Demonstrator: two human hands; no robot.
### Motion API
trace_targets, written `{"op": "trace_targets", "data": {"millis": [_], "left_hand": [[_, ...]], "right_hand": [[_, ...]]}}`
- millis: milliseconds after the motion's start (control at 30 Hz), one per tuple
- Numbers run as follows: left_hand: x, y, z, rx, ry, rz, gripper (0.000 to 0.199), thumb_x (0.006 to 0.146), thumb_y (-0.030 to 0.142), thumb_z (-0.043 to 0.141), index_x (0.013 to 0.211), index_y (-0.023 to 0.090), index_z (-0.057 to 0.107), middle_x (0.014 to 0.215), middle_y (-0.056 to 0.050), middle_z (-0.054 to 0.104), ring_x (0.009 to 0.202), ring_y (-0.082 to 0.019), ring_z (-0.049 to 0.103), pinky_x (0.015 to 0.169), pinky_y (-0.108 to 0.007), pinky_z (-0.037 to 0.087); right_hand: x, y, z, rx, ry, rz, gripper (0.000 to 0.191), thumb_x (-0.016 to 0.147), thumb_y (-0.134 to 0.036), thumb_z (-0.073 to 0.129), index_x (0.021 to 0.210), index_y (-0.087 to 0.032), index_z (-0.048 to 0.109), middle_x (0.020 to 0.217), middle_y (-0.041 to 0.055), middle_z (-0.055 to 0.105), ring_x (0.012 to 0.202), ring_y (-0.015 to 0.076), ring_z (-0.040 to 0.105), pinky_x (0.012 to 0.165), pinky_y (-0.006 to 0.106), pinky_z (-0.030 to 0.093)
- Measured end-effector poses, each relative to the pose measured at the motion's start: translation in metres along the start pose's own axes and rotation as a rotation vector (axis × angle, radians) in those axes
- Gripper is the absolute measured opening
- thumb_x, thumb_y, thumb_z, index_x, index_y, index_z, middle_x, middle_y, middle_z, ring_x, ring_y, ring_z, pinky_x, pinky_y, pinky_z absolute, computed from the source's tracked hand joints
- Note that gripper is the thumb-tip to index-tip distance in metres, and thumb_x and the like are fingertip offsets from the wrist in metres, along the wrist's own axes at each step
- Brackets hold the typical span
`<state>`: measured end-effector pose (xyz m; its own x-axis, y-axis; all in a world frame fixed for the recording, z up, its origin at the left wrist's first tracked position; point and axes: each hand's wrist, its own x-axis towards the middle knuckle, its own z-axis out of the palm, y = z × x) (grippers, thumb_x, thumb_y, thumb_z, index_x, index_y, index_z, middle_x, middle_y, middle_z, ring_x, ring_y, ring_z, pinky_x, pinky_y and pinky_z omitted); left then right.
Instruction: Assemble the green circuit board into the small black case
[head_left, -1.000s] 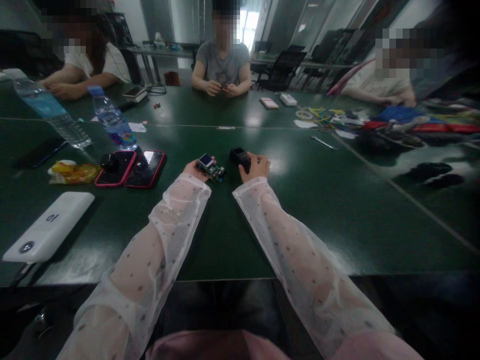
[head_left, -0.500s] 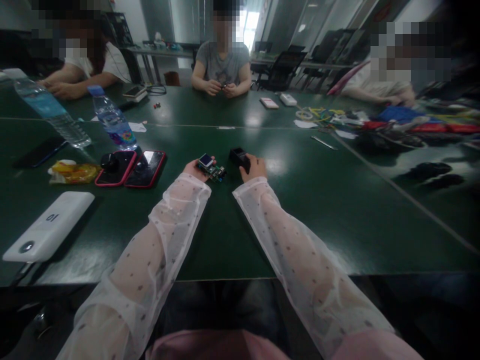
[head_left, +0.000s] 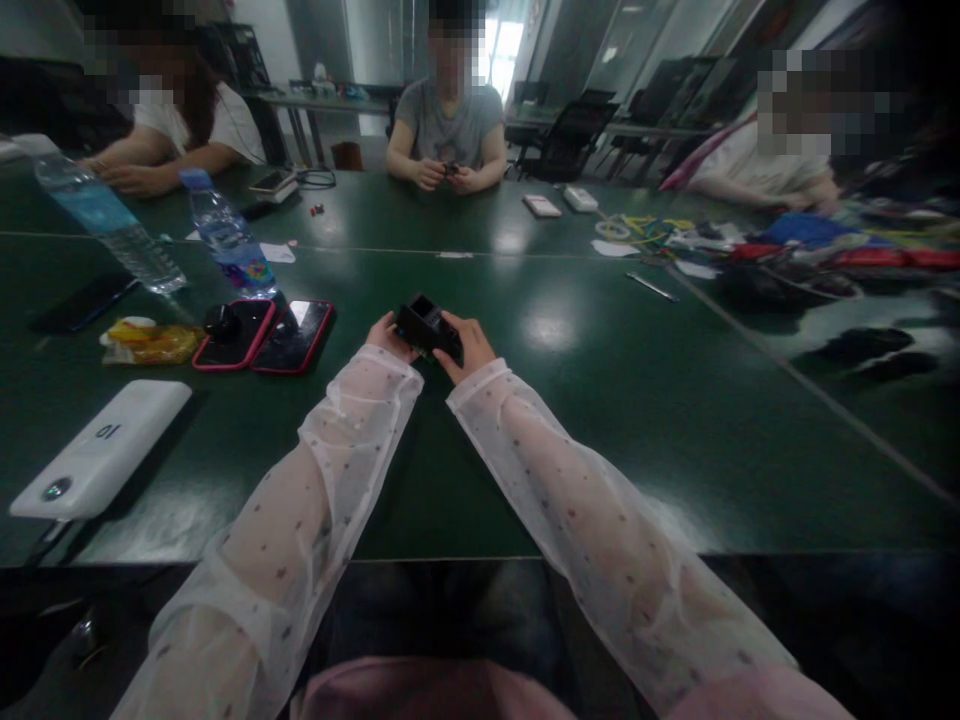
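Observation:
A black rectangular device casing with a window opening [head_left: 425, 318] is held over the green table between my hands. My right hand [head_left: 471, 346] grips its right end, thumb in front and fingers behind. From the left, my left hand [head_left: 390, 338] is closed around a small green circuit board [head_left: 426, 352]. The casing lies over the board and hides most of it, its screen included; only a sliver of green shows below. Whether the board sits inside the casing or just under it, I cannot tell.
Left of my hands lie two phones in pink cases [head_left: 291, 338], a yellow snack packet [head_left: 154, 343] and a white power bank [head_left: 105, 445]. Two water bottles [head_left: 229, 240] stand behind. A metal tool [head_left: 652, 287] and tangled cables [head_left: 637, 230] lie to the right. Three people sit around the table.
My right hand has moved left with the black casing and brought it over the circuit board in my left hand. The board's screen, visible before, is now covered.

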<state>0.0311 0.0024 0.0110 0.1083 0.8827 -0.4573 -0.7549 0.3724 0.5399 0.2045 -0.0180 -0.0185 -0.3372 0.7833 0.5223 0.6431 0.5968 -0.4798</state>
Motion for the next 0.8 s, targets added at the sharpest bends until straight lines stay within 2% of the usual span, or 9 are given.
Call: {"op": "trace_targets", "data": {"millis": [100,200,400,600,700,800], "left_hand": [[-0.003,0.000,0.001,-0.019,-0.056,-0.009,0.054,0.096,0.051,0.040,0.128,0.012,0.057,0.084,-0.011,0.072,0.080,-0.023,0.070,0.080,-0.035,0.055],[-0.008,0.001,0.005,-0.008,-0.105,-0.020,0.060,0.092,0.058,0.047,0.124,0.008,0.061,0.083,-0.012,0.073,0.079,-0.022,0.071,0.082,-0.033,0.056],[-0.017,0.001,0.013,0.018,-0.096,0.015,0.043,0.092,0.037,0.056,0.124,0.010,0.061,0.080,-0.008,0.074,0.074,-0.018,0.071,0.083,-0.029,0.055],[-0.012,-0.001,0.009,0.018,-0.104,0.038,0.041,0.088,0.034,0.059,0.122,0.012,0.062,0.085,-0.008,0.076,0.077,-0.018,0.072,0.085,-0.030,0.055],[-0.009,-0.002,0.008,-0.009,-0.098,0.047,0.036,0.087,0.036,0.060,0.117,0.016,0.065,0.089,-0.008,0.076,0.081,-0.020,0.073,0.084,-0.031,0.057],[-0.009,-0.001,0.008,-0.047,-0.083,0.068,0.033,0.088,0.036,0.059,0.115,0.018,0.065,0.092,-0.008,0.076,0.085,-0.020,0.073,0.081,-0.030,0.058]], "right_hand": [[0.000,0.010,0.007,0.013,-0.118,-0.033,0.068,0.082,-0.032,0.061,0.145,-0.020,0.036,0.127,0.0154,0.053,0.120,0.0294,0.053,0.104,0.050,0.044],[0.001,0.015,0.009,0.030,-0.136,-0.073,0.067,0.083,-0.030,0.059,0.144,-0.017,0.036,0.128,0.0172,0.053,0.121,0.0299,0.053,0.104,0.050,0.044],[0.001,0.015,0.009,0.033,-0.144,-0.061,0.068,0.083,-0.031,0.060,0.145,-0.021,0.034,0.133,0.0160,0.051,0.126,0.0303,0.051,0.105,0.052,0.043],[0.000,0.012,0.012,0.143,-0.093,-0.055,0.077,0.075,-0.033,0.069,0.143,-0.020,0.035,0.139,0.0168,0.048,0.132,0.0316,0.046,0.108,0.052,0.039],[0.000,0.010,0.012,0.363,-0.040,0.083,0.089,0.069,-0.050,0.075,0.141,-0.019,0.034,0.130,0.0158,0.055,0.119,0.0306,0.056,0.101,0.049,0.045],[0.002,0.008,0.008,0.622,-0.023,0.322,0.082,0.072,-0.070,0.064,0.135,-0.022,0.041,0.101,0.0074,0.066,0.093,0.0239,0.065,0.087,0.043,0.052]]}}
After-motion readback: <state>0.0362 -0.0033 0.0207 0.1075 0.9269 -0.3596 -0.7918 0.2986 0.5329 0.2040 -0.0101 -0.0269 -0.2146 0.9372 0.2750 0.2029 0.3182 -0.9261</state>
